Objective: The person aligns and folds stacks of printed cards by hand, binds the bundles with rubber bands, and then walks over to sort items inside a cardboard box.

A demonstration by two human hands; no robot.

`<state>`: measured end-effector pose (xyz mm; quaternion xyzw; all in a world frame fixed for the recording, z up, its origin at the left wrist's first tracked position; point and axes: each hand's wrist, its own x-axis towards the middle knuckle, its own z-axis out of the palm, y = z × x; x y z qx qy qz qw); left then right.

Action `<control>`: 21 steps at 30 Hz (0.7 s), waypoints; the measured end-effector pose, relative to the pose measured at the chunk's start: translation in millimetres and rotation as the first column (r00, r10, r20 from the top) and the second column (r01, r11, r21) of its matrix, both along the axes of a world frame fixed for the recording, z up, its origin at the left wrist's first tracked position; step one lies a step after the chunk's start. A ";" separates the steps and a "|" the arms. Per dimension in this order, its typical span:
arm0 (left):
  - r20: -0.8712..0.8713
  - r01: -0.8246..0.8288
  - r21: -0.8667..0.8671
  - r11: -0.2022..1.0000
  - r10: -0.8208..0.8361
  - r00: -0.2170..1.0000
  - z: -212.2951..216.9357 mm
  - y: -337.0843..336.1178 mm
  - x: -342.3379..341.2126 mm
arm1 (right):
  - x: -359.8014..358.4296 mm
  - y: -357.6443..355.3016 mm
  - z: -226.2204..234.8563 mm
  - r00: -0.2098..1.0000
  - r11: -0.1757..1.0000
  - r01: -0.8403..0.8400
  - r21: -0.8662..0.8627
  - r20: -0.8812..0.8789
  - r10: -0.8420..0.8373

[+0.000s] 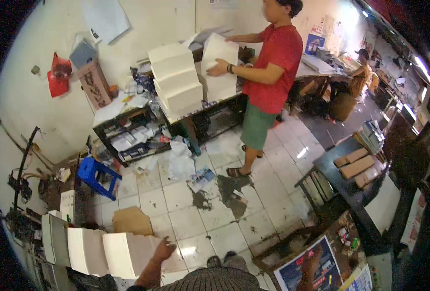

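My left hand (164, 250) is beside the near end of a row of white paper stacks (123, 252) at the lower left. Its fingers are apart, with nothing visible in them. My right hand (312, 261) is over a dark blue printed poster (300, 269) on a low table at the lower right. Its fingers look stretched out, and I see nothing held; whether it touches the poster I cannot tell. Across the room a person in a red shirt (277, 63) has both hands on a tall stack of white paper (220, 72), next to another tall paper stack (176, 80).
A blue plastic stool (98, 174) stands at the left, near a cardboard sheet (131, 220) on the tiled floor. Dark wet-looking patches (232, 196) and scraps lie mid-floor. At right a dark table (341, 160) bears brown packets (358, 167). Another person (360, 77) sits farther back.
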<state>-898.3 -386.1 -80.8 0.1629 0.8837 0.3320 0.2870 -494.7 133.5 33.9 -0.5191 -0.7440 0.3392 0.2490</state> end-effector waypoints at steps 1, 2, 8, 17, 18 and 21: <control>-0.064 0.144 -0.107 0.984 -0.151 0.986 -47.5 -21.7 -11.3 | -30.2 5.1 -17.5 0.975 0.918 -0.115 0.379 0.218 0.031; -0.117 0.261 -0.216 0.941 -0.290 0.950 -81.3 -43.8 -17.8 | -59.9 15.7 -31.2 0.978 0.924 -0.150 0.351 0.189 0.087; 0.193 0.098 -0.162 0.982 -0.066 0.979 9.3 148.3 -94.7 | -100.9 69.4 4.2 0.970 0.940 0.125 -0.318 -0.159 -0.182; 0.021 0.616 -0.442 0.652 -0.679 0.734 -97.3 225.3 -233.8 | -191.4 260.0 -9.6 0.983 0.996 0.082 0.019 -0.165 -0.077; -0.198 0.793 -0.493 0.357 -0.934 0.297 -98.2 229.4 -251.6 | -186.9 294.5 -48.1 0.953 0.982 0.091 -0.166 -0.271 -0.134; 0.193 0.535 -0.331 0.777 -0.499 0.845 -116.4 313.1 -261.5 | -284.5 313.0 63.0 0.932 0.999 -0.035 0.038 0.361 0.018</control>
